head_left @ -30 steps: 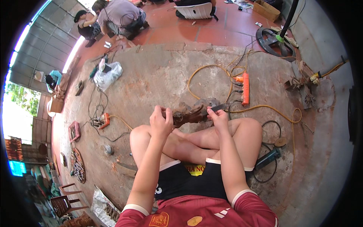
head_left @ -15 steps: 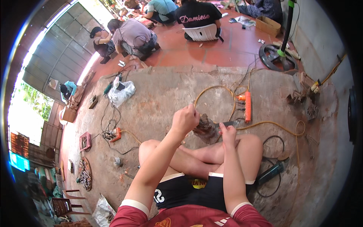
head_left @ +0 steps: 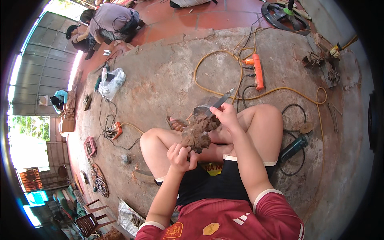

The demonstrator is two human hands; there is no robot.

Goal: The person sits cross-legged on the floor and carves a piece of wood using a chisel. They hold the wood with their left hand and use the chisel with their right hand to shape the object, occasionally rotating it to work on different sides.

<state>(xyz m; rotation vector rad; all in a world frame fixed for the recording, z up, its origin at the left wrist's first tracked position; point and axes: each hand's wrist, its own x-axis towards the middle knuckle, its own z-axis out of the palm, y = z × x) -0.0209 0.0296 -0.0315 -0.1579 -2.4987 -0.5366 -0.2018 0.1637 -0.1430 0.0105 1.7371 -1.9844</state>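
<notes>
My left hand (head_left: pixel 182 157) is closed around the near end of a knobbly brown carved wooden piece (head_left: pixel 197 138). The piece lies tilted above my crossed legs, and its finer shape is hard to make out. In my right hand (head_left: pixel 226 116), thumb and fingers pinch a flat grey knife-like blade (head_left: pixel 221 101). Its pointed tip aims up and to the right, away from me. The blade's lower end is beside the far end of the wooden piece, and I cannot tell whether they touch.
An orange power strip (head_left: pixel 258 72) with a yellow cord (head_left: pixel 280 89) lies ahead right. Beside my right knee is a dark green power tool (head_left: pixel 294 148). A plastic bag (head_left: pixel 112 84), tangled cables and a pink basket (head_left: pixel 90 147) are at left. Other people sit farther off.
My left hand has come down toward me, and the wooden piece now tilts near my lap. The blade in my right hand now points up and away. The view has shifted too.
</notes>
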